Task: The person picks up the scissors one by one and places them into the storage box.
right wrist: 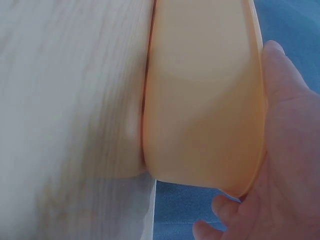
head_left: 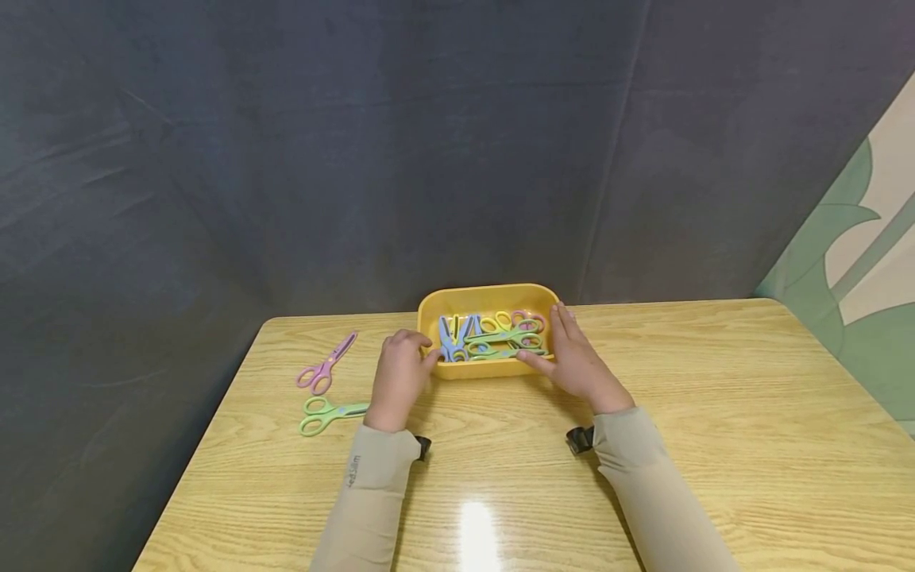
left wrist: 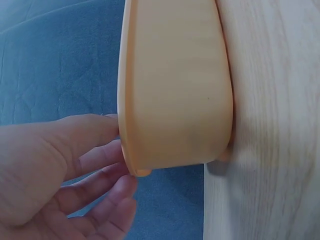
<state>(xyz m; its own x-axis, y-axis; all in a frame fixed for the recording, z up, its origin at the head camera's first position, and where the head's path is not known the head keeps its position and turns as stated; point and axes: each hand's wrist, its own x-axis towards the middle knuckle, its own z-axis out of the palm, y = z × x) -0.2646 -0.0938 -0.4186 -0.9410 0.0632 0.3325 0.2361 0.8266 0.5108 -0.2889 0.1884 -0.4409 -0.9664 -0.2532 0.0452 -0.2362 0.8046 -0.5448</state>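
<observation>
A yellow plastic bin point(head_left: 482, 370) stands near the table's far edge, with several children's scissors inside: blue point(head_left: 445, 332), yellow point(head_left: 503, 320), pink and green point(head_left: 500, 337). My left hand point(head_left: 402, 373) holds its left front corner, thumb at the rim and fingers bent by the end wall. At the right front corner, my right hand point(head_left: 581, 367) grips the bin, thumb over the front rim and the other fingers along the right side. Both wrist views show the outer front wall point(left wrist: 175, 90) and the fingers around its corner, the right fingers point(right wrist: 225, 209) partly below the rim.
Left of the bin, pink scissors point(head_left: 325, 369) lie on the wooden table point(head_left: 486, 461). Nearer to me are green scissors point(head_left: 325, 413), their tips hidden by my left wrist. A dark cloth-like surface point(head_left: 429, 159) rises behind the table, and a patterned wall point(head_left: 858, 278) stands at right.
</observation>
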